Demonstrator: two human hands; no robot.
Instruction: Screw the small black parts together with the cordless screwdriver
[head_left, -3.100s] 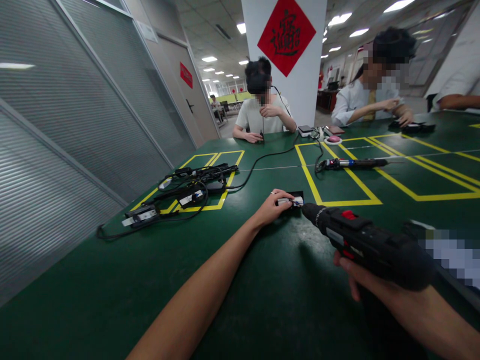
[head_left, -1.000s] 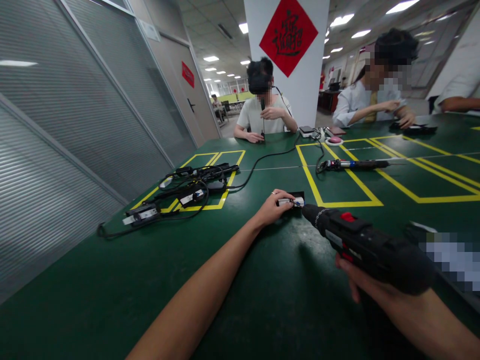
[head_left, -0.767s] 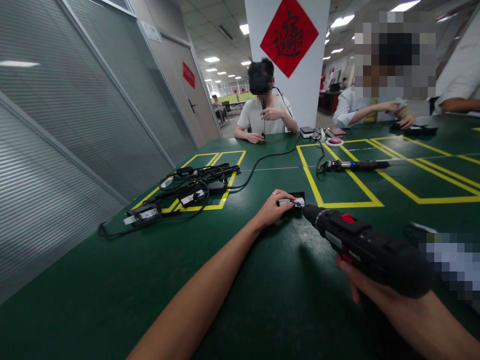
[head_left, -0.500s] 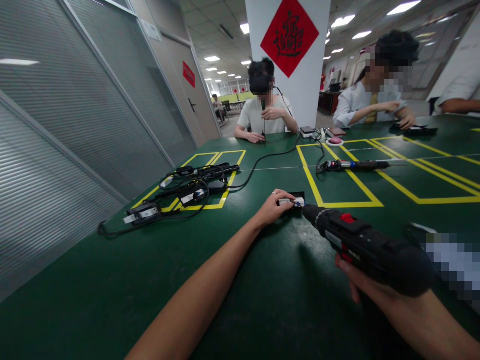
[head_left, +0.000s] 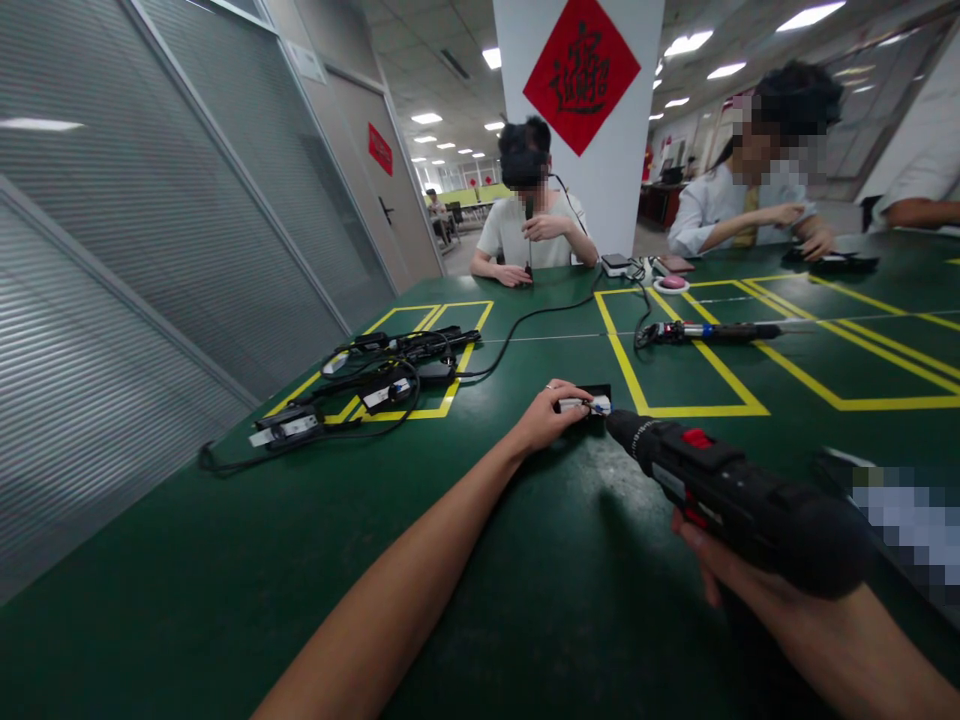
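Observation:
My right hand (head_left: pixel 750 575) is wrapped round the grip of a black and red cordless drill (head_left: pixel 720 490), which points away to the left. The drill's tip is right at the near right edge of a small open black case (head_left: pixel 598 392); whether it touches cannot be made out. White and blue parts (head_left: pixel 600 405) show inside the case. My left hand (head_left: pixel 555 412), a ring on one finger, presses its closed fingers on the case's left side and holds it on the table. The fingers cover much of the case.
Black adapters and cables (head_left: pixel 405 365) lie tangled at the left on the green table (head_left: pixel 420 510). A slim cabled tool (head_left: pixel 712 331) lies beyond the drill, across yellow tape. A phone-like object (head_left: pixel 900 530), partly blurred, lies at the right. Two people sit opposite with their hands on small things.
Hardly anything differs. The view has shifted very slightly; both hands, the drill and the case keep their places.

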